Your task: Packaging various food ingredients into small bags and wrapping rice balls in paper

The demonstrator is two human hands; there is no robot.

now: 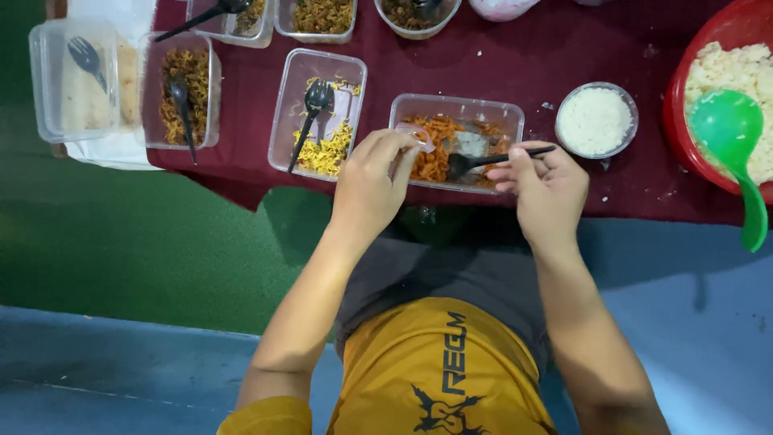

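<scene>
While the right hand [541,184] closes its fingers around the handle of a black plastic spoon [493,159], the spoon lies almost flat in the middle of the frame. Its long axis runs left to right; the bowl points to the left and rests inside the clear rectangular container [456,142], on the orange shredded food. The handle end points to the right and slightly up. The left hand [372,179] is curled, and its fingertips pinch a small clear cup [417,137] over the left part of the same container. This container stands at the lower edge of the dark red tablecloth [515,56]. To its left is another container with yellow noodles [319,113], holding a black spoon. To its right stands a small round cup of white rice [596,119], and at the right edge a red bowl [708,56] with a green ladle [731,137].
</scene>
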